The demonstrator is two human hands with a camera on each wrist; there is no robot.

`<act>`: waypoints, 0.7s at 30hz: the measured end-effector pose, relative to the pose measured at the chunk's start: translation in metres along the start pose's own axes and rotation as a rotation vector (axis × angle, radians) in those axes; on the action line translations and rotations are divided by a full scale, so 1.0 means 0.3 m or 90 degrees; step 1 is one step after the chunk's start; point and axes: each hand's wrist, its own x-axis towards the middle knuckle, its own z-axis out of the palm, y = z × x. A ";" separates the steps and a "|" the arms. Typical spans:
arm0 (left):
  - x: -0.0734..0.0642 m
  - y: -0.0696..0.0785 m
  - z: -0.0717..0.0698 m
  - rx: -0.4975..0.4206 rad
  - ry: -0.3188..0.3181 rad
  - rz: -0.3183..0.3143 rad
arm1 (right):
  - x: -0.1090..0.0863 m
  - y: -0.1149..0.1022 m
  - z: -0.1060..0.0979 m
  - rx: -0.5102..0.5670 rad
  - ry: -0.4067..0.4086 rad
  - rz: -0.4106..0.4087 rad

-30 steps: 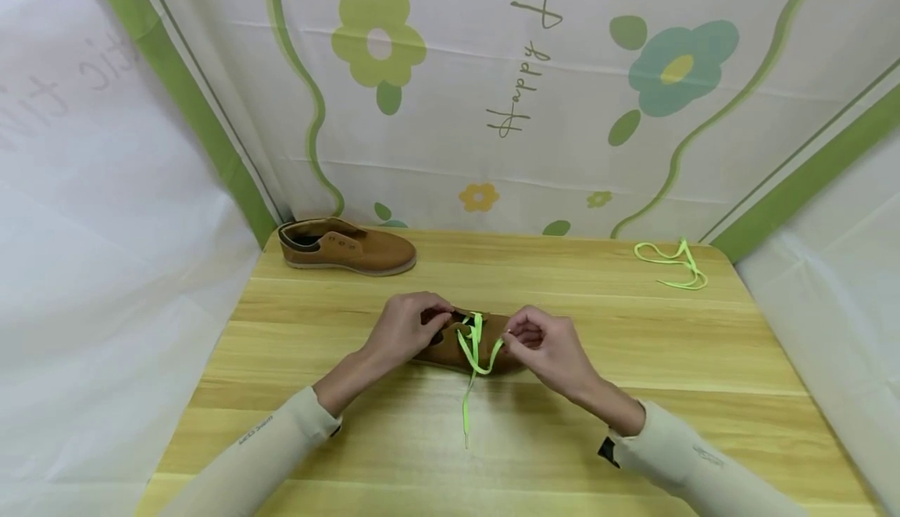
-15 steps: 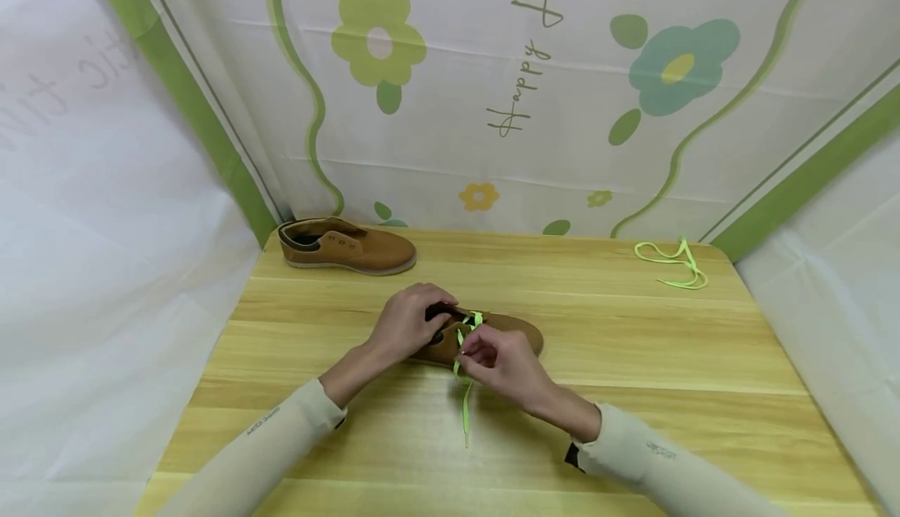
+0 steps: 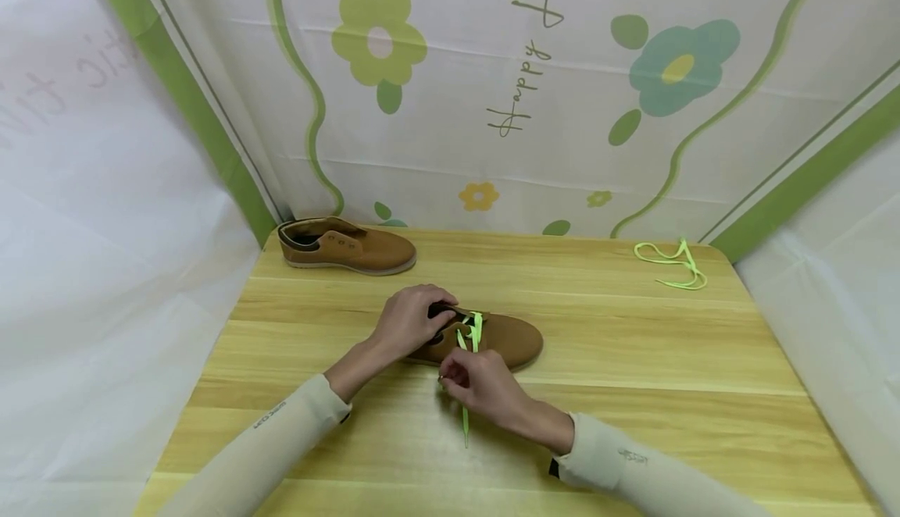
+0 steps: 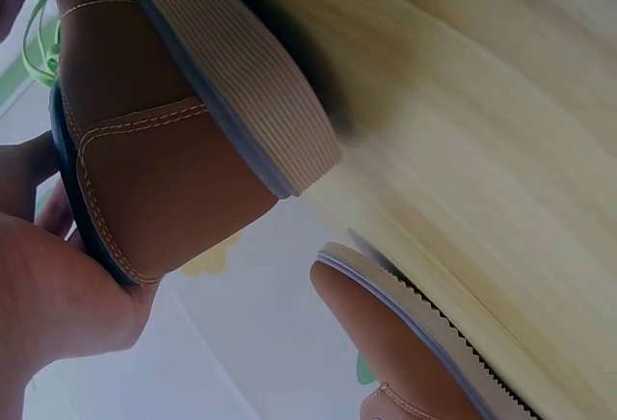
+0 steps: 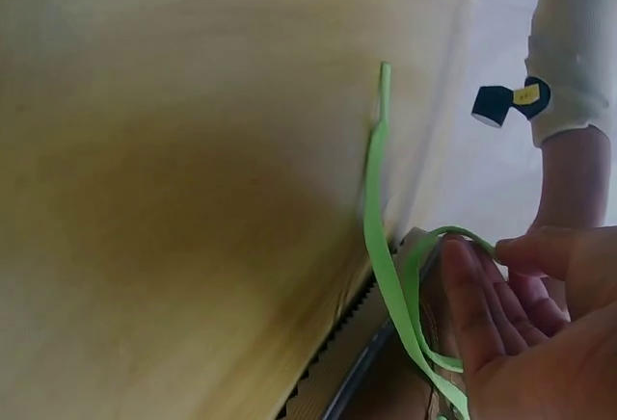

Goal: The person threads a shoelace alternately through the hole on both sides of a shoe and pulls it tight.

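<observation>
A brown shoe (image 3: 516, 337) lies mid-table, toe pointing right, with a neon-green shoelace (image 3: 476, 331) threaded through its eyelets. My left hand (image 3: 410, 320) holds the shoe at its opening, thumb and fingers around the collar; in the left wrist view the heel (image 4: 145, 189) fills the upper left. Just in front of the shoe's near side, my right hand (image 3: 487, 386) pinches part of the lace between thumb and fingertips. In the right wrist view the pinched strand loops up to the fingers, while another lace end (image 5: 374, 198) hangs loose past the sole's edge.
A second brown shoe (image 3: 383, 251), without a lace in its eyelets, stands at the table's back left. Another green shoelace (image 3: 692, 269) lies loosely coiled at the back right. Behind the wooden table (image 3: 633, 447) hangs a flower-printed white curtain (image 3: 436, 126).
My right hand has moved left and toward me, from beside the shoe's toe to its near side, drawing the lace along. The left hand stays at the shoe's opening.
</observation>
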 end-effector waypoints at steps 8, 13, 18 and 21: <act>0.009 0.002 0.007 0.010 0.004 -0.016 | -0.007 0.008 0.034 -0.070 -0.035 -0.016; 0.012 0.003 0.011 0.009 0.006 -0.020 | -0.012 0.009 0.046 -0.090 -0.060 -0.025; 0.014 0.001 0.013 -0.001 -0.003 -0.029 | -0.017 0.006 0.042 -0.095 -0.087 -0.041; 0.014 0.000 0.013 -0.008 -0.009 -0.035 | -0.018 0.004 0.034 -0.095 -0.105 -0.063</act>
